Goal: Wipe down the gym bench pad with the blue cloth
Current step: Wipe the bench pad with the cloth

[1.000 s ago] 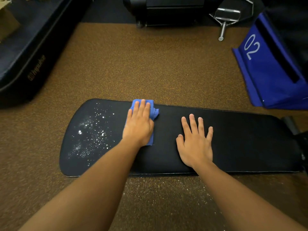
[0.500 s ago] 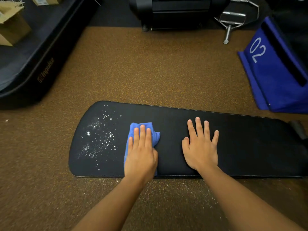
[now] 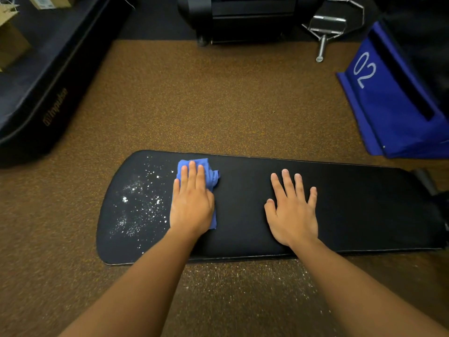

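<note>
Pressing flat, the left hand [image 3: 192, 205] lies palm down on the blue cloth [image 3: 211, 177], fingers straight and close together, not curled around it. It pushes the cloth onto the pad, and blue folds stick out past the fingertips and along the thumb side. The right hand [image 3: 292, 210] lies open too, palm down on the bare black pad, fingers spread a little, holding nothing.

Both hands rest on the gym bench pad [image 3: 364, 207], a long black cushion that lies across the view from 9 o'clock to 3 o'clock, just below the middle. The cloth sits on the left half of the pad, near the far edge. The right hand is at 3 o'clock from the cloth, well apart from it.

At 9 o'clock from the cloth, touching its edge, is a patch of white specks [image 3: 138, 200] spread over the round left end of the pad. More pale specks lie on the brown speckled floor [image 3: 218, 98] at 6 o'clock, just beside the pad's near edge.

Far off at 2 o'clock stands a blue box [image 3: 388, 110] with "02" on it. At 10 o'clock lies a dark long cushion [image 3: 36, 93] with writing on its side. At 12 o'clock sits black equipment [image 3: 243, 18], with a shiny metal handle [image 3: 325, 32] just to its right.
</note>
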Motion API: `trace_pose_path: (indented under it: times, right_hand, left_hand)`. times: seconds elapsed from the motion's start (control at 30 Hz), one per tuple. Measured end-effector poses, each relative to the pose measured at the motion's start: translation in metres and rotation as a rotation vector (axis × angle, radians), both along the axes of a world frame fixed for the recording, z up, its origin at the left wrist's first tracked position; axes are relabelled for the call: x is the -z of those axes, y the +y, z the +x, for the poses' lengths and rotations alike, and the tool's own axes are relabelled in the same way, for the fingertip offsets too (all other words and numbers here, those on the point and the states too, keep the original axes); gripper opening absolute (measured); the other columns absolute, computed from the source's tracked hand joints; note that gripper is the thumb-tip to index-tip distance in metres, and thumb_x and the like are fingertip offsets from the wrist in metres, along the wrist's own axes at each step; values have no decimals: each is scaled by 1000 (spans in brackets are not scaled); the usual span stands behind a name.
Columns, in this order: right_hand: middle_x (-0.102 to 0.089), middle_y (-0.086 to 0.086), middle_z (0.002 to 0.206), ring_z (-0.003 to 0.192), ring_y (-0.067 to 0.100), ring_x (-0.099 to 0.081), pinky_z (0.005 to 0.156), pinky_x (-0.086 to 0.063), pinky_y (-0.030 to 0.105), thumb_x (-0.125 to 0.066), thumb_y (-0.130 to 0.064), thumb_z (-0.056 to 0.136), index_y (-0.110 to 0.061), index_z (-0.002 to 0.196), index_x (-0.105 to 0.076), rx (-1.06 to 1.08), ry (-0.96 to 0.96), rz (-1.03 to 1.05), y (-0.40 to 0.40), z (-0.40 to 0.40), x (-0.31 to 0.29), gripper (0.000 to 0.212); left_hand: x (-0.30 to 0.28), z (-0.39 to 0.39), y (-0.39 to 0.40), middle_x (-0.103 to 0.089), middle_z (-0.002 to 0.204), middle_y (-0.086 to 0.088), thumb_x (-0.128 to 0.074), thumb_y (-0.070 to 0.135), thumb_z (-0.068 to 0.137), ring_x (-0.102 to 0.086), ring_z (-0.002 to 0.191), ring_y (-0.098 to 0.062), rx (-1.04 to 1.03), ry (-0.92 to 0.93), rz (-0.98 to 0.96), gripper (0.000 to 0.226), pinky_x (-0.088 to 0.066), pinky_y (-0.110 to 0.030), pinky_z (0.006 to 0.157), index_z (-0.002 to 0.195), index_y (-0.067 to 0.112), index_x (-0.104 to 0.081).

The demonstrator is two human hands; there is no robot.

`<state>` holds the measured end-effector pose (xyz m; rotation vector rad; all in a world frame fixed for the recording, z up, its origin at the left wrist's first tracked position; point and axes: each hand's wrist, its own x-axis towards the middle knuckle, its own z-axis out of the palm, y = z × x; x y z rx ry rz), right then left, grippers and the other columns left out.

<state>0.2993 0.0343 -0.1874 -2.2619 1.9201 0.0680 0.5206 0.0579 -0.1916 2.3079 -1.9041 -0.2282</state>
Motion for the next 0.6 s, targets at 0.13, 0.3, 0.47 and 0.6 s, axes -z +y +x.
trace_pose_path:
  times: [0.13,0.3,0.47,0.6]
  right_hand:
    - [4,0,162,147,25,10,117,1,56,-19,-45,97,-30,152,2,12,-10,-5,1,2,0,61]
    - [3,-1,162,147,24,9,117,-1,56,-21,-45,96,-30,152,0,28,-9,-12,0,4,1,62]
    - [0,-2,162,148,23,7,117,-1,55,-23,-44,96,-30,152,-3,36,-20,-31,1,4,4,62]
    - [-1,-2,162,148,23,6,117,-1,55,-23,-44,96,-30,153,-4,30,-26,-37,1,3,4,61]
  left_hand:
    - [2,-4,17,-20,156,-17,-20,28,86,-16,144,-34,-73,4,-6,65,-18,-48,114,147,4,-25]
    - [3,-29,29,-35,149,-20,-29,23,84,-30,139,-36,16,-21,27,62,-29,-51,109,141,2,-38]
    - [-1,-28,-15,-10,159,-12,-26,20,93,-5,146,-30,228,-47,44,59,-10,-44,116,150,8,-14]
    - [-4,0,-41,-2,160,-10,-31,21,95,2,146,-27,125,-82,43,60,-4,-43,115,150,10,-9]
